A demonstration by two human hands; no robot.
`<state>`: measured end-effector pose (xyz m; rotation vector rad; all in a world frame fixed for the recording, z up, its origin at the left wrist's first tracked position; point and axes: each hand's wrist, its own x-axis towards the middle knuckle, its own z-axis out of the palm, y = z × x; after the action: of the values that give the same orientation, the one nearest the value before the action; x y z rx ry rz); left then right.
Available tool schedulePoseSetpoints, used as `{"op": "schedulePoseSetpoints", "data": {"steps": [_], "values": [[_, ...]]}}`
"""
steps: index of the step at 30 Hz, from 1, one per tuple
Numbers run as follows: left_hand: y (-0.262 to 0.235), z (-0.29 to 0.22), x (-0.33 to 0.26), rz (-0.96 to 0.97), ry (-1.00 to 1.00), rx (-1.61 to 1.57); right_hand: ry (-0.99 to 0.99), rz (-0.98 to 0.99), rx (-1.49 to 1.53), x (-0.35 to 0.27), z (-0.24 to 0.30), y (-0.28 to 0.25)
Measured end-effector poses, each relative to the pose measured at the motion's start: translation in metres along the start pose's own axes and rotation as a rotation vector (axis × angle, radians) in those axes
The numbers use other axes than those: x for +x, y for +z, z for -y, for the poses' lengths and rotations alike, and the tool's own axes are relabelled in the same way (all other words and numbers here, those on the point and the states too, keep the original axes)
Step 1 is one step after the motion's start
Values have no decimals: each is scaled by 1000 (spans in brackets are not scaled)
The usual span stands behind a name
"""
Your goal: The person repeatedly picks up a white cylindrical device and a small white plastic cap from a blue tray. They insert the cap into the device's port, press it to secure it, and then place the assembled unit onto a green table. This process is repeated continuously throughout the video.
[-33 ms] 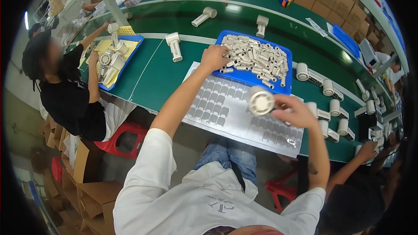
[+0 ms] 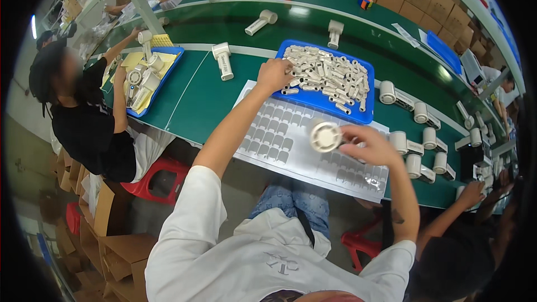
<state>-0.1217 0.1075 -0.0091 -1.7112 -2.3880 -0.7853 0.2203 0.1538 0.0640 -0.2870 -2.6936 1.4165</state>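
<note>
My right hand [image 2: 373, 146] grips the round fan head [image 2: 326, 136] above the sticker sheet [image 2: 291, 145], while my left hand [image 2: 274, 74], up-left of it, closes on small parts [image 2: 327, 75] at the blue tray's [image 2: 335, 106] near-left edge.

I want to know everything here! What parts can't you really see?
- Head view: what the left hand picks in the blue tray; its fingers cover it.
- The round white part in the right hand is blurred.
- The white pieces are too small to tell.
</note>
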Motion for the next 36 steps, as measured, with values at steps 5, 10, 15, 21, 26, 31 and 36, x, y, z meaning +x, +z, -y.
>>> {"op": "schedulePoseSetpoints", "data": {"steps": [5,10,15,21,26,31,36], "values": [[-12,-4,-18,-97,-79,-267,-2,75,44,50,-1,46],[-47,-26,-53,-271,-61,-699,-117,7,-2,94,-11,74],[-86,-40,-102,-236,-113,-980,-195,-87,-224,120,-18,74],[-96,-50,-136,-153,-95,-1004,-274,-462,-31,105,20,69],[-92,-83,-138,-140,-91,-1082,-229,-297,297,82,52,68],[-79,-86,-142,-89,-81,-1103,-165,-323,844,67,36,78],[-82,-57,-132,-118,-45,-866,-343,-138,1373,52,26,80]]}}
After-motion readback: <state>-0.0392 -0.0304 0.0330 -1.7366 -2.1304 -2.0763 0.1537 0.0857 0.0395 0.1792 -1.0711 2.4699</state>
